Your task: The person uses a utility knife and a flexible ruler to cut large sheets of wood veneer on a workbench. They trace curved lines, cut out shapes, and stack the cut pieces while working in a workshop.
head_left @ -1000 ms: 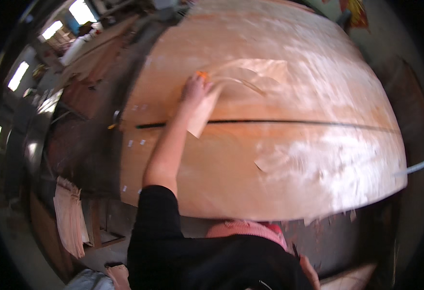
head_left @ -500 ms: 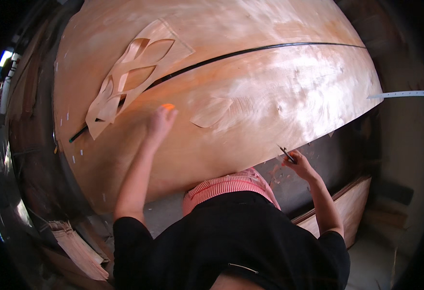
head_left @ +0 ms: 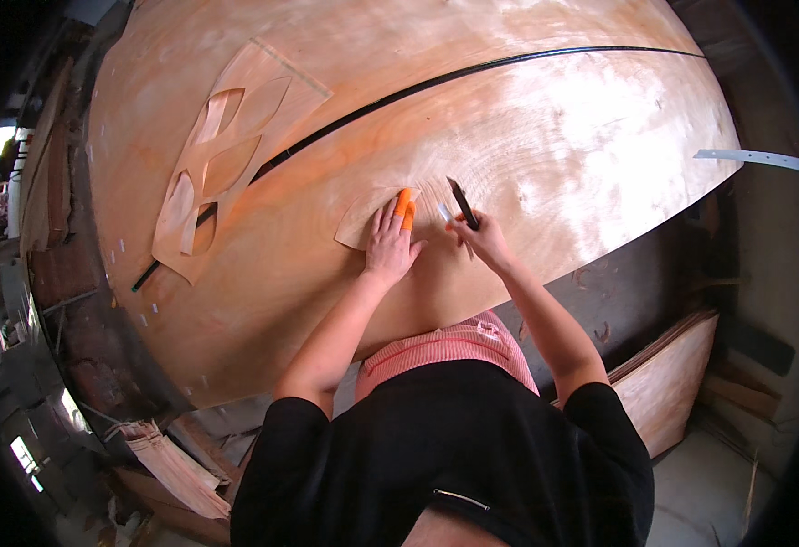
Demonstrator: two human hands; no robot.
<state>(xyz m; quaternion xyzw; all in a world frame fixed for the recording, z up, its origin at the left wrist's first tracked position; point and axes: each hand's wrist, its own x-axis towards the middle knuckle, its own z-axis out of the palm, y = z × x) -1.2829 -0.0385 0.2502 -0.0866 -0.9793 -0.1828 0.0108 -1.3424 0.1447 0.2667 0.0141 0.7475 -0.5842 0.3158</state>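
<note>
My left hand (head_left: 394,239) lies flat with fingers stretched on a leaf-shaped piece of thin wood veneer (head_left: 352,228), two of its fingertips covered in orange. The veneer piece rests on the large wooden sheet (head_left: 326,314) in front of me and is partly hidden by that hand. Just to its right, my right hand (head_left: 485,241) is closed round a dark knife (head_left: 461,202) that points up and away. A small whitish strip (head_left: 445,213) shows at the fingertips of this hand; I cannot tell what it is.
At the left lies a veneer sheet (head_left: 285,73) with several leaf-shaped cutouts. It overlaps a long black strip (head_left: 436,78) running across the wooden sheet. A pale strip with holes (head_left: 764,159) juts past the right edge. Stacked boards (head_left: 664,387) stand below right.
My left hand has moved right and come down flat on the leaf-shaped veneer. My right hand has brought the knife from the sheet's near edge up beside it.
</note>
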